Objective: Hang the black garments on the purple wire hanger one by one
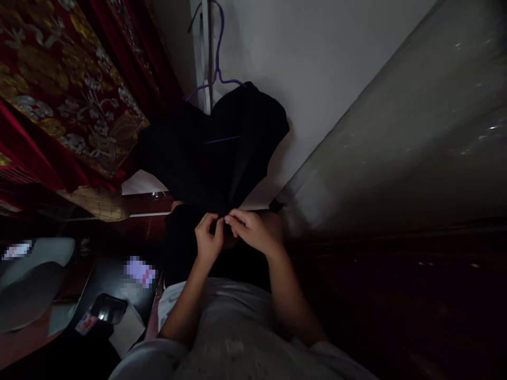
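A black garment (216, 148) hangs on a purple wire hanger (217, 63) against a white wall. My left hand (209, 240) and my right hand (251, 229) meet at the garment's lower front, fingers pinched together on the dark cloth. The hands touch each other at the fingertips. What exactly sits between the fingers is too dark to make out beyond the fabric. My forearms rise from a light-coloured shirt at the bottom of the view.
A red and gold embroidered cloth (59, 84) hangs at the upper left. A dark phone (108, 309) and papers lie on a dark surface at the lower left. A large pale panel (415, 121) fills the right side.
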A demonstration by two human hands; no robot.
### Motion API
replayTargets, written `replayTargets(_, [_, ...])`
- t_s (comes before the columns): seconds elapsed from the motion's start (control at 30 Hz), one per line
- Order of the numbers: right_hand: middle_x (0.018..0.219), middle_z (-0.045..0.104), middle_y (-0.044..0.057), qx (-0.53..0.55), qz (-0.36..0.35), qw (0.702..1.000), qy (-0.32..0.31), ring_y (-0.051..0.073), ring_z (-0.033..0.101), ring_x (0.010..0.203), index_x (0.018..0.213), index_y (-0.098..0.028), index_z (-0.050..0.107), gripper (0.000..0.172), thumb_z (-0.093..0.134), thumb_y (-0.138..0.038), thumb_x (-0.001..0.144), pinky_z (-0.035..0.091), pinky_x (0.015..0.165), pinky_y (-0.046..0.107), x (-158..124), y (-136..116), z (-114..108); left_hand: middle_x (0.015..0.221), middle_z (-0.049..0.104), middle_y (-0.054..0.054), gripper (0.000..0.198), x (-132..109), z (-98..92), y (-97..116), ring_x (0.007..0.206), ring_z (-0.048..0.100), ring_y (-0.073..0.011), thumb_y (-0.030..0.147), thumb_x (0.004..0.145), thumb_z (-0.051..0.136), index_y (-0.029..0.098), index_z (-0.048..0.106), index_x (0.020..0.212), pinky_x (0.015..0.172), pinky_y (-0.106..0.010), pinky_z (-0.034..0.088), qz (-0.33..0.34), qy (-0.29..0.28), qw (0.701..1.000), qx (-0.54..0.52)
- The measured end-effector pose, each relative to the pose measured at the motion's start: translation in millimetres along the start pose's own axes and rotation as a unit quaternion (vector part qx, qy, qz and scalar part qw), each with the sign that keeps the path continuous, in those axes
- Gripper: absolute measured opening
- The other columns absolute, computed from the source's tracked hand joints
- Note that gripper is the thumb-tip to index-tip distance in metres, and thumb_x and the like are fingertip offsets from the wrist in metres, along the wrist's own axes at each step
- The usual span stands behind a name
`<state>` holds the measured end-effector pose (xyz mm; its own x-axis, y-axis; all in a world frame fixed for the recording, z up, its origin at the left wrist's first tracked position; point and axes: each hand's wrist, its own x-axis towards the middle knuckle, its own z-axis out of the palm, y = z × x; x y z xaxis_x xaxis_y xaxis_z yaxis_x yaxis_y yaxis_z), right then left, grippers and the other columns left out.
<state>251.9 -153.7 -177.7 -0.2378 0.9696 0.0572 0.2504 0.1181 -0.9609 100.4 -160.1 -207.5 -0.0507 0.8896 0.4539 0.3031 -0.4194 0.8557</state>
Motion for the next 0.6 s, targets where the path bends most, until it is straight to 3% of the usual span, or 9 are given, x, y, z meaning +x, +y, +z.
replayTargets(0.13, [0.049,0.054,-0.002,0.099,0.049,0.994,-0.018,0.01,0.046,0.046,0.076,-0.016,0.07,0.035,0.061,-0.047,0.089,0.033,0.05,0.024,9.8,-4.5,-2.6,0.073,0.054,0.001,0.022,2.2,5.9,-9.9,0.071,0.054,-0.0142,0.026,0.1,0.056,0.018,0.055,0.08,0.068,-0.024,0.04,0.0,-0.011,1.0,0.003])
replayTargets(0.23, [0.042,0.047,-0.002,0.19,0.082,0.978,0.02,0.009,0.039,0.04,0.068,-0.015,0.071,0.032,0.067,-0.044,0.079,0.026,0.045,0.024,47.4,-20.1,-13.9,0.075,0.053,0.0,0.019,3.7,15.9,-25.9,0.072,0.053,-0.015,0.027,0.101,0.054,0.018,0.054,0.084,0.069,-0.024,0.039,0.001,-0.018,1.0,0.014])
replayTargets(0.3, [0.041,0.045,-0.003,0.221,0.042,0.973,0.059,0.008,0.037,0.039,0.066,-0.014,0.07,0.026,0.067,-0.037,0.079,0.025,0.043,0.023,84.0,-43.1,-30.3,0.077,0.055,-0.001,0.017,3.7,23.4,-41.5,0.073,0.054,-0.0159,0.026,0.1,0.053,0.018,0.054,0.085,0.071,-0.025,0.04,-0.003,-0.022,0.999,0.038])
replayTargets(0.43, [0.046,0.045,-0.003,0.233,-0.068,0.959,0.145,0.006,0.042,0.043,0.069,-0.013,0.065,0.029,0.058,-0.025,0.094,0.028,0.045,0.018,140.1,-106.2,-65.1,0.075,0.055,-0.002,0.018,5.6,30.2,-66.7,0.07,0.055,-0.0161,0.024,0.098,0.052,0.018,0.054,0.081,0.069,-0.025,0.039,-0.014,-0.033,0.997,0.07])
replayTargets(0.5, [0.047,0.043,-0.004,0.231,-0.101,0.956,0.151,0.006,0.043,0.044,0.072,-0.013,0.065,0.031,0.053,-0.025,0.099,0.029,0.046,0.017,143.6,-129.5,-71.1,0.076,0.059,-0.003,0.017,14.3,25.4,-64.3,0.071,0.058,-0.0167,0.025,0.099,0.054,0.017,0.057,0.084,0.069,-0.026,0.042,-0.007,-0.048,0.997,0.067])
replayTargets(0.6, [0.045,0.039,-0.005,0.244,-0.145,0.946,0.156,0.006,0.038,0.039,0.07,-0.015,0.06,0.032,0.052,-0.025,0.1,0.024,0.04,0.017,126.7,-140.5,-63.2,0.095,0.07,-0.009,0.014,46.0,8.3,-34.7,0.087,0.067,-0.0201,0.028,0.098,0.062,0.017,0.064,0.106,0.08,-0.029,0.051,0.027,-0.069,0.997,0.029])
